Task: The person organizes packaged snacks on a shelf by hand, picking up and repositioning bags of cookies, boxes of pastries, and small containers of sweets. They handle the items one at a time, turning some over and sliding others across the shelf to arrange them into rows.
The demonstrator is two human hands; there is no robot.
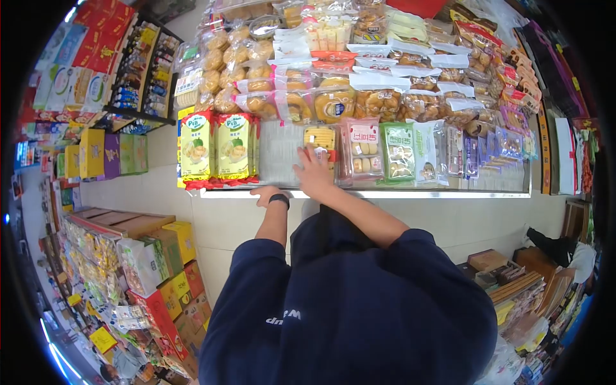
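Note:
My right hand (314, 172) lies with its fingers spread on the lower part of a clear pack of yellow biscuits (319, 136) in the display tray. At the tray's front edge (366, 194) rests my left hand (266, 194), a dark band on its wrist; its fingers are partly hidden and what they do is unclear. Left of the biscuits is a bare grey strip of the tray (280, 154), then red and green packs (232, 147). A pink pack (363, 151) and a green pack (399, 153) stand to the right.
Rows of bagged pastries (333, 102) fill the tray's back. Stacked boxes (173, 298) stand at the lower left, near shelves of bottles (135, 70). A partly visible person (581, 262) is at the far right, beyond wooden crates (513, 285).

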